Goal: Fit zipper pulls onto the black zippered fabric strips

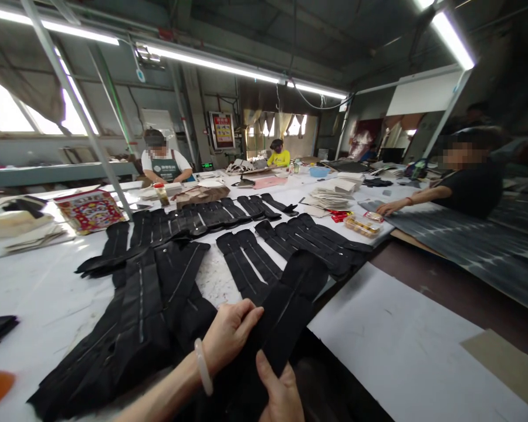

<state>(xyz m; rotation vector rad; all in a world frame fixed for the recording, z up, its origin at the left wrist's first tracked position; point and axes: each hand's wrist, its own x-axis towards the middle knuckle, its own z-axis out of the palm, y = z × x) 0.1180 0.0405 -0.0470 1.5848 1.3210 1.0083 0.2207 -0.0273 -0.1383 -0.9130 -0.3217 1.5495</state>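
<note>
A black fabric panel with a zipper [297,293] is held up at the table's near edge, its rounded end pointing away from me. My left hand [231,328], with a pale bangle at the wrist, pinches the panel's left edge. Lower down, my right hand [281,390] grips the same panel, thumb on top and the fingers mostly hidden behind it. To the left lies a heap of similar black zippered pieces [141,310]. Just beyond the held panel, two more black strips [246,264] rest on the white table [66,293].
Rows of black zippered pieces [193,220] lie across the table. Farther back are paper stacks [332,196], a clear food box [363,225] and a red patterned bag [90,214]. A co-worker [470,176] reaches over dark sheeting [475,246] at right; other people work behind.
</note>
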